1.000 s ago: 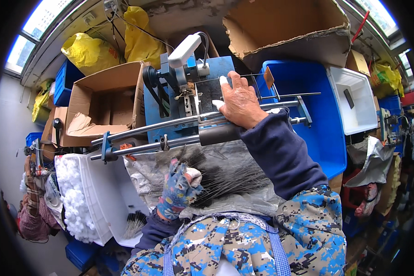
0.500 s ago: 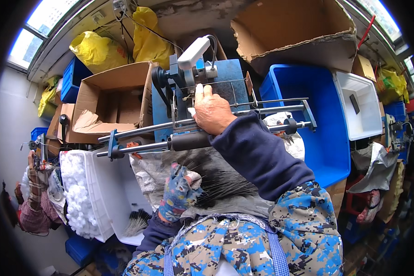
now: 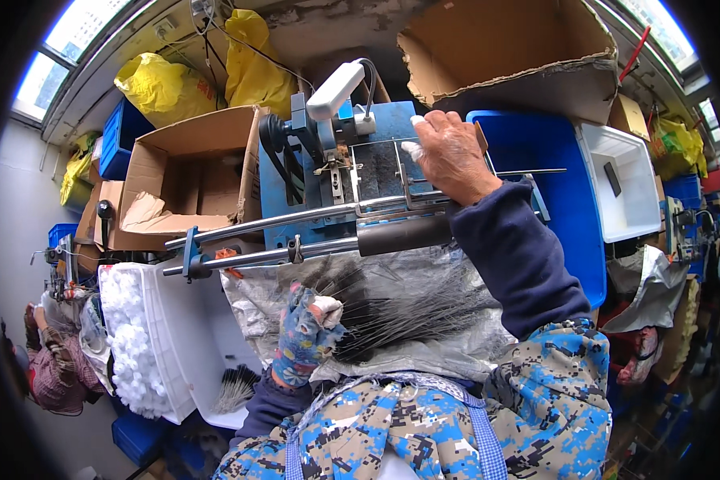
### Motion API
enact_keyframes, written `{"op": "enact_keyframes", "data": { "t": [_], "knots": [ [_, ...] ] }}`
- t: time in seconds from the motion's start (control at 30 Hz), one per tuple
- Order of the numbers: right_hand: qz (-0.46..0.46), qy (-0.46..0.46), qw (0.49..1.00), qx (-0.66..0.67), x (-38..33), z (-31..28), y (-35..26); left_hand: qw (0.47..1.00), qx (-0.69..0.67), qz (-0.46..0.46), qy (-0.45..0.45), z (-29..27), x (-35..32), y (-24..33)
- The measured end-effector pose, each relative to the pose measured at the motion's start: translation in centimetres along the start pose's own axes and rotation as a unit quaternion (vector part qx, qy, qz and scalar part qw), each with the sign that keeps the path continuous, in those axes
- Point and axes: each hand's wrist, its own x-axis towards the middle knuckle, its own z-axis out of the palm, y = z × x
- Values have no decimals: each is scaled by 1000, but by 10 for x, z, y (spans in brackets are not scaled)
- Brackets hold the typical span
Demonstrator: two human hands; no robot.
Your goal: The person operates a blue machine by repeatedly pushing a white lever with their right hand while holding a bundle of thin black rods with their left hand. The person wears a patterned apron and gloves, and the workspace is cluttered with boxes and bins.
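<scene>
Head view, right hand: the bare right hand (image 3: 454, 154) is reaching up to the blue machine (image 3: 380, 172), fingers curled over a small white piece (image 3: 413, 149) at the edge of the machine's dark plate; whether they are pinching it tight cannot be told.
Head view, left hand: the left hand (image 3: 306, 336), wearing a patterned glove with a bandaged fingertip, is clenching around a bunch of thin dark bristles (image 3: 400, 308).
Bristles: they are lying fanned out over a grey plastic sheet (image 3: 424, 276) on the person's lap, just below the machine.
Machine rails: two long metal bars (image 3: 272, 240) are running across in front of the machine, one carrying a dark grip (image 3: 404, 235) beside the right sleeve.
Left side: a white tub (image 3: 148, 336) is holding white puffs.
Behind: an open cardboard box (image 3: 188, 176) is sitting left of the machine, a blue bin (image 3: 564, 208) right of it.
</scene>
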Motion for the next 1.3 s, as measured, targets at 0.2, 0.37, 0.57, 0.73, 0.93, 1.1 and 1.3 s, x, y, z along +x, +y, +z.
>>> {"op": "enact_keyframes", "data": {
  "t": [0.2,0.37,0.57,0.73,0.93,1.1,1.3],
  "knots": [
    [-36,-85,987,-130,5,14,12,998,-40,-44,8,-7,3,6],
    [-77,-72,990,-94,-25,-27,5,999,-25,-34,30,-12,-2,10],
    [-130,-149,969,151,-111,-80,-35,949,-256,-157,94,8,-11,15],
    [-149,-11,827,543,-90,-56,-105,992,-119,-33,-22,11,9,31],
    [2,7,583,812,-69,-84,-89,998,33,21,-53,1,-2,0],
    [-51,86,880,464,-23,-66,-39,906,353,-122,-197,17,-60,-81],
    [-26,-43,998,30,26,17,-42,917,263,-187,-236,16,-52,-84]
  ]
}}
